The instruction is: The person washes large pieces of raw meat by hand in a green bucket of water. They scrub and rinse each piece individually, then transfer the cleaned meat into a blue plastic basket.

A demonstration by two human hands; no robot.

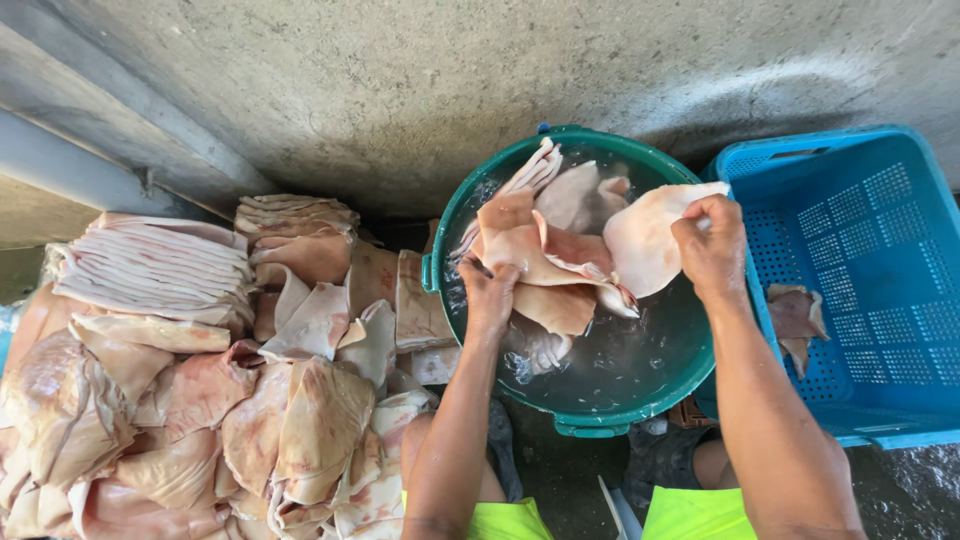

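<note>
While both hands work over the green tub (447, 225), the right hand (711, 247) has its grip pinched shut on the top edge of a pale skin piece (645, 240), fingers curled over it, fingertips hidden behind the piece. The piece hangs below and left of that grip, its lower end over the water. The left hand (490, 290) has its grip clamped on a second, pinker skin (540, 255); the fingers are buried in folds, so the exact hold is hard to read. More pieces lie under and behind this grip, half sunk in cloudy water; count unclear. Right of the right grip sits a blue crate (880, 250), cut off by the frame edge, with one piece (797, 318) inside, partly hidden by the forearm. Far left of the left grip is a big pile of skins (200, 380) on the floor, some in neat stacks, cut off at left and bottom. Yellow-green shorts (690, 515) show at the bottom edge, mostly cropped. A dark object between the knees is too blurred to tell.
</note>
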